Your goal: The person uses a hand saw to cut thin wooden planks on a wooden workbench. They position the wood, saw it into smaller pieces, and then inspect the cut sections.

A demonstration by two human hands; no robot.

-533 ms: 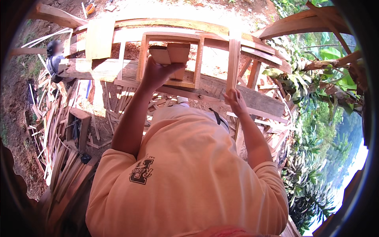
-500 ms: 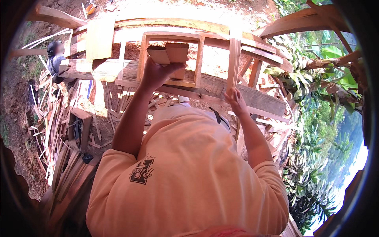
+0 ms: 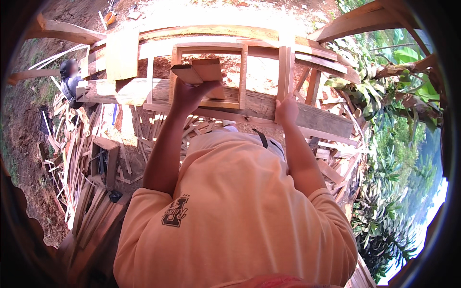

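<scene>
My left hand is closed around short wooden boards, two pieces side by side, raised over a rectangular wooden frame. The frame lies across the workbench of long timbers. To the right, my right hand is wrapped round the near end of narrow wooden strips, which run away from me across the bench. Its fingers are partly hidden by the back of the hand.
A flat wooden panel rests on the bench at left. Beyond it a person in dark clothing is low by the bench. Offcuts litter the ground at left, near a wooden box. Leafy plants grow at right.
My left hand has tilted the short boards and moved slightly left. My right hand has closed more firmly round the strips' near end. The view has shifted a little.
</scene>
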